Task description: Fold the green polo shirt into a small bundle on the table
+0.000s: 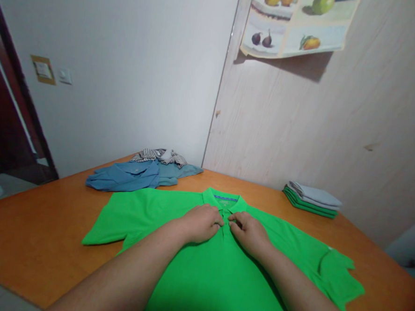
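Note:
A bright green polo shirt (144,212) lies spread flat, front up, on an orange-brown table (30,229), its collar toward the far wall. My left hand (203,222) and my right hand (248,232) meet at the button placket just below the collar. Both have their fingers curled and pinched on the placket fabric. Both sleeves lie out to the sides, the right one rumpled near the table's edge.
A blue shirt (132,176) with a striped garment (160,156) on it lies crumpled at the far left of the table. A stack of folded shirts (312,199), grey over green, sits at the far right by the wooden wall. A dark doorway is at left.

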{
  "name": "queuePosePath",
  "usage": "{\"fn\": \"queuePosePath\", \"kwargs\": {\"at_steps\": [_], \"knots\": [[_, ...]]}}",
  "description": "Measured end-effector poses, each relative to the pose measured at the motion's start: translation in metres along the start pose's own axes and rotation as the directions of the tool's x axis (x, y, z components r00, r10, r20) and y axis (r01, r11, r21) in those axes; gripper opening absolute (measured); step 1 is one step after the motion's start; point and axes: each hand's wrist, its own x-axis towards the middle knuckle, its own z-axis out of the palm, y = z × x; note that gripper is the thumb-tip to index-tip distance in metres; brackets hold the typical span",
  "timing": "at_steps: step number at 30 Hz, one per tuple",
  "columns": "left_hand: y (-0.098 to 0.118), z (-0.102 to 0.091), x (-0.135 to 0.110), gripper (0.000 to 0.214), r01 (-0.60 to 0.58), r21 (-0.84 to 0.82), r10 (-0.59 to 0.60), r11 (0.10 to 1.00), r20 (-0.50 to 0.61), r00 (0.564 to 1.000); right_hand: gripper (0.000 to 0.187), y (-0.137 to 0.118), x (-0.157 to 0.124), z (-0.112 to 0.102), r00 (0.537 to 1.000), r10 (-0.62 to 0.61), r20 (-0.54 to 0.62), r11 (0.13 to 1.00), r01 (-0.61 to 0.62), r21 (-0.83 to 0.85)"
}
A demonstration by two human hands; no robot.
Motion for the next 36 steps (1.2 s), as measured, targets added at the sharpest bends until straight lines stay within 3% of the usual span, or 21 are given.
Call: {"fn": "queuePosePath", "kwargs": {"at_steps": [9, 17, 36], "knots": [[0.000, -0.002, 0.000, 0.027, 0.007, -0.020, -0.007, 1.000, -0.009, 1.000, 0.024, 0.000, 0.000, -0.001, 1.000, 0.018, 0.014, 1.000, -0.018, -0.009], [-0.005, 0.007, 0.001, 0.025, 0.108, -0.003, -0.108, 0.994, -0.075, 0.991, 0.025, -0.003, 0.000, -0.002, 1.000, 0.027, 0.010, 1.000, -0.027, 0.005], [0.004, 0.006, 0.002, 0.033, 0.202, 0.037, -0.201, 0.979, -0.035, 0.979, 0.028, -0.004, 0.000, -0.001, 0.999, 0.044, -0.009, 0.999, -0.044, -0.004]]}}
